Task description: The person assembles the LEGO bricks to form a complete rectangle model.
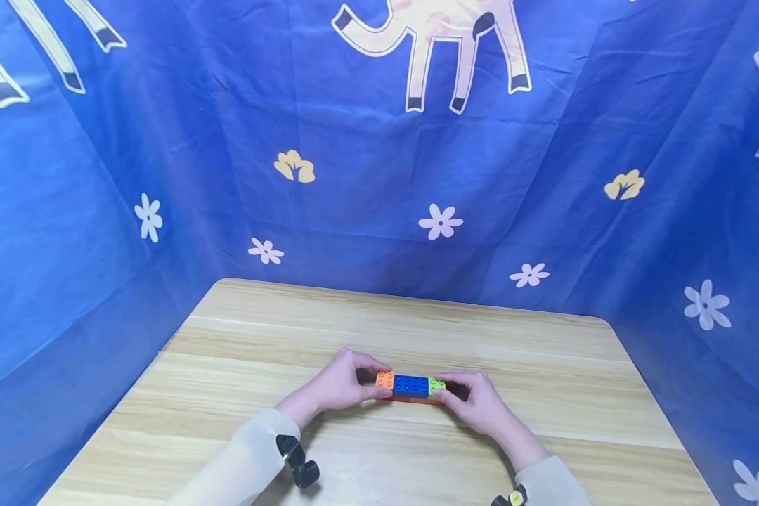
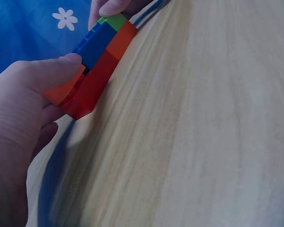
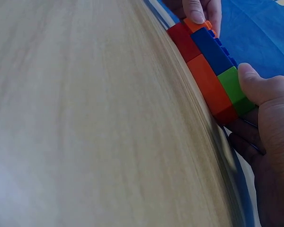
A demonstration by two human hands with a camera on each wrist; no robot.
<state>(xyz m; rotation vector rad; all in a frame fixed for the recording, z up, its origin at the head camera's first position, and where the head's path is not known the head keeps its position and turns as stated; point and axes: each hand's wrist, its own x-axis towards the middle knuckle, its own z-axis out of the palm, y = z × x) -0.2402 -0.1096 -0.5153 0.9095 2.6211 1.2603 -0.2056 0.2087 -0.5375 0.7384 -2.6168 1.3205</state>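
Note:
Two layers of toy building bricks form a short bar on the table. Its top row has an orange brick (image 1: 384, 380) at the left end, a longer blue brick (image 1: 411, 385) in the middle and a green brick (image 3: 234, 90) at the right end. Under them lie a red brick (image 2: 92, 87) and an orange-red brick (image 3: 209, 87), side by side. My left hand (image 1: 340, 380) pinches the orange brick's end between thumb and fingers. At the other end, my right hand (image 1: 483, 404) pinches the green brick, thumb at the near side. Fingers partly cover both ends.
The bar lies on a wood-grain table (image 1: 278, 323) with rounded far corners. Blue patterned cloth (image 1: 367, 211) hangs behind the table and along both sides. A black wrist device (image 1: 299, 462) sits on the left sleeve, and another is partly visible on the right.

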